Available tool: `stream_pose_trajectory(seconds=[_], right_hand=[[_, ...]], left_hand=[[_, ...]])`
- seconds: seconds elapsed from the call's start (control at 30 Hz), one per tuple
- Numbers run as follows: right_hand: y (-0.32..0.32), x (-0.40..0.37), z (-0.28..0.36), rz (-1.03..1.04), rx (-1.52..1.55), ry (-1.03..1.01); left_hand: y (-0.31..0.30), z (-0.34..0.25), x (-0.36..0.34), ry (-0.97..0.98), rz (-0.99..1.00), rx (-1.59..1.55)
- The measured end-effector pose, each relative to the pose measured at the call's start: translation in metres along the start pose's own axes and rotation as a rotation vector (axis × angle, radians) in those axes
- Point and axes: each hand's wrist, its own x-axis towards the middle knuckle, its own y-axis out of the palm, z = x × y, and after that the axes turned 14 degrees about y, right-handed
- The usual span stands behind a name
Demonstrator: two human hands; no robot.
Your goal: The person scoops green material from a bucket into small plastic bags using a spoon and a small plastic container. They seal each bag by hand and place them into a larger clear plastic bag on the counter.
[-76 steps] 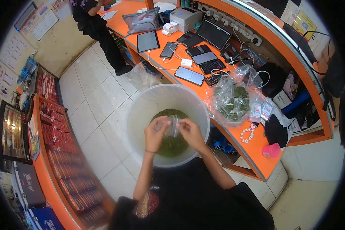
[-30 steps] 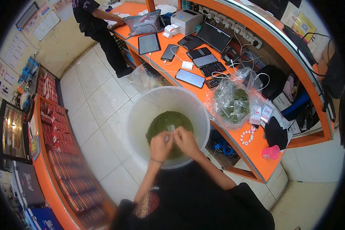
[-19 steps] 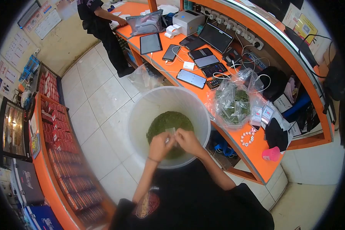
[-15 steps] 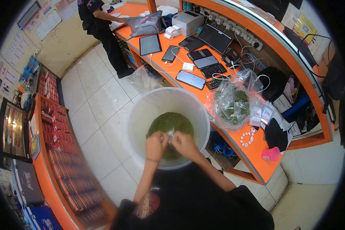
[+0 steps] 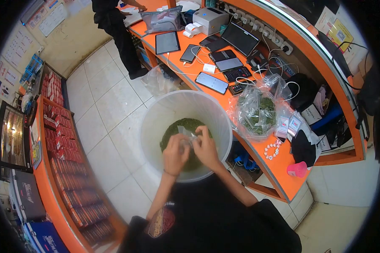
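Note:
Both my hands are over a large translucent plastic tub (image 5: 154, 120) with green crumbled material (image 5: 173, 130) at its bottom. Between them is a small clear plastic bag (image 5: 189, 134). My left hand (image 5: 176, 154) has its fingers curled on the bag's left side. My right hand (image 5: 205, 147) grips the bag's right side, its index finger bent and raised. What the small bag contains, if anything, is too small to make out.
On the orange counter (image 5: 285, 181) to the right lies a big clear bag of green material (image 5: 257, 111). Phones (image 5: 211, 83), a tablet (image 5: 167, 42), a bead bracelet (image 5: 272, 149) and a pink cup (image 5: 297, 169) are nearby. Another person (image 5: 118, 33) stands at the far end. Shelves (image 5: 71, 168) line the left.
My fingers have shifted on the small bag, and more of its plastic now shows above them. The right index finger has lifted. The other person's arm has moved slightly, and the view has tilted a little.

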Motion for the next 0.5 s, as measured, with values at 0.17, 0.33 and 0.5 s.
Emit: stream_pose_trajectory(seconds=[0.17, 0.33, 0.5], right_hand=[[-0.006, 0.002, 0.006, 0.104, 0.102, 0.032], [-0.004, 0.003, 0.002, 0.066, -0.032, -0.009], [0.000, 0.005, 0.002, 0.050, -0.057, -0.009]], left_hand=[[-0.002, -0.007, 0.012, 0.099, 0.008, -0.071], [0.000, 0.003, 0.007, 0.022, -0.023, -0.071], [-0.004, 0.006, 0.005, -0.054, 0.038, -0.192]])
